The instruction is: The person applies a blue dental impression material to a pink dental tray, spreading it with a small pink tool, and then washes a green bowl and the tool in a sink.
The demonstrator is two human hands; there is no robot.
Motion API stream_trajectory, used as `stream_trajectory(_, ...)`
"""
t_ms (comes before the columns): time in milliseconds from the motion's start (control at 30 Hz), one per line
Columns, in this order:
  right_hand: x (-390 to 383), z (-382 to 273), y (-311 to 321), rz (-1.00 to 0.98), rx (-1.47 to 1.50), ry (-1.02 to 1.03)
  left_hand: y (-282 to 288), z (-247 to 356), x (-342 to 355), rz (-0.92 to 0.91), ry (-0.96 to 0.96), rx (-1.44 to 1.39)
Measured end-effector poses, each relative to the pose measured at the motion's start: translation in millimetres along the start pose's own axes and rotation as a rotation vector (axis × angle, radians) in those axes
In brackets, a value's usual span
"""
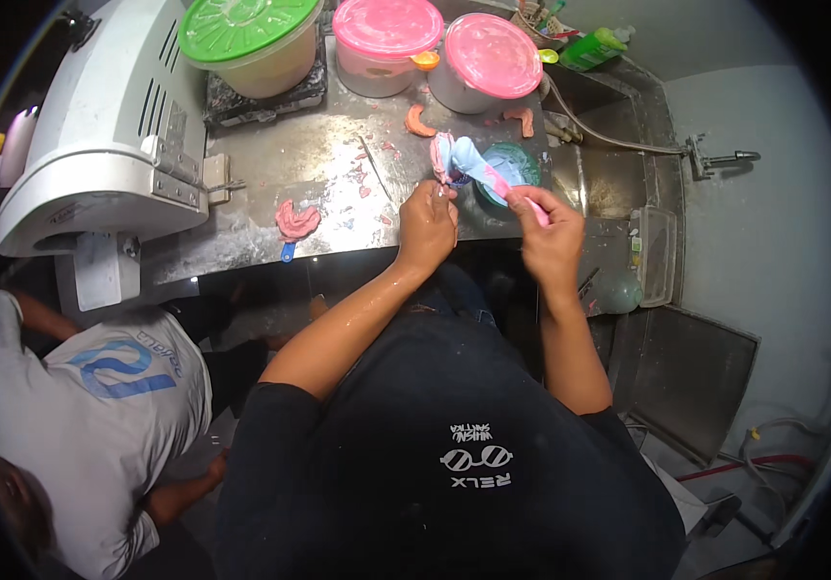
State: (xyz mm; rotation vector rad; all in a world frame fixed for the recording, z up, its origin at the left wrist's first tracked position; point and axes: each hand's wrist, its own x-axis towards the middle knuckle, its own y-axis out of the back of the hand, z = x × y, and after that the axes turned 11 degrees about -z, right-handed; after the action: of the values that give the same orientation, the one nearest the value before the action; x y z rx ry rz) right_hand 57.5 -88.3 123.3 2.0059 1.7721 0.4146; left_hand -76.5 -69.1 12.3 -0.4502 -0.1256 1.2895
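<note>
A person's right hand [553, 237] gripped a pink-handled spatula [495, 181] over the near side of a green bowl [534, 166] of pale-blue paste, thumb and fingers closed firmly round the handle. The tool's long axis ran diagonally, handle end toward the wearer and to the right, its paste-coated blade pointing away and left, past the bowl. Whether it touched the bowl could not be told.

Just left of the bowl, the left hand [429, 227] was curled closed around the base of a pink molded piece [440, 158], which stood with its long axis pointing away from the wearer. Pale-blue paste lay between blade and piece; where one ended and the other began was unclear.

The metal counter [319, 159] was smeared with white residue and pink scraps. Well left of the bowl, a pink impression [297, 221] lay at the counter's edge, its blue handle pointing toward the wearer. Beyond the bowl stood two pink-lidded tubs [495, 58], with a green-lidded tub [251, 72] farther left. A white machine [106, 135] occupied the far left; a second person [125, 387] in a pale shirt was below it. Right of the bowl were a sink [618, 174] and a pale wall [754, 213].
</note>
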Motion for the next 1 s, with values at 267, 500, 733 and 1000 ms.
stream_trajectory(267, -8, -15, -28, 0.186, -0.296, 0.201, -1, 1, 2, 0.070, -0.009, 0.112)
stream_trajectory(500, -13, -14, -54, 0.063, -0.289, 0.164, 32, -8, -11, 0.118, 0.002, 0.110)
stream_trajectory(733, -29, 0, -90, -0.181, -0.242, 0.047, 79, -43, -74, 0.227, 0.150, 0.040)
stream_trajectory(1000, -42, -2, -116, -0.317, -0.288, 0.063, 87, -62, -95, 0.359, 0.249, -0.033)
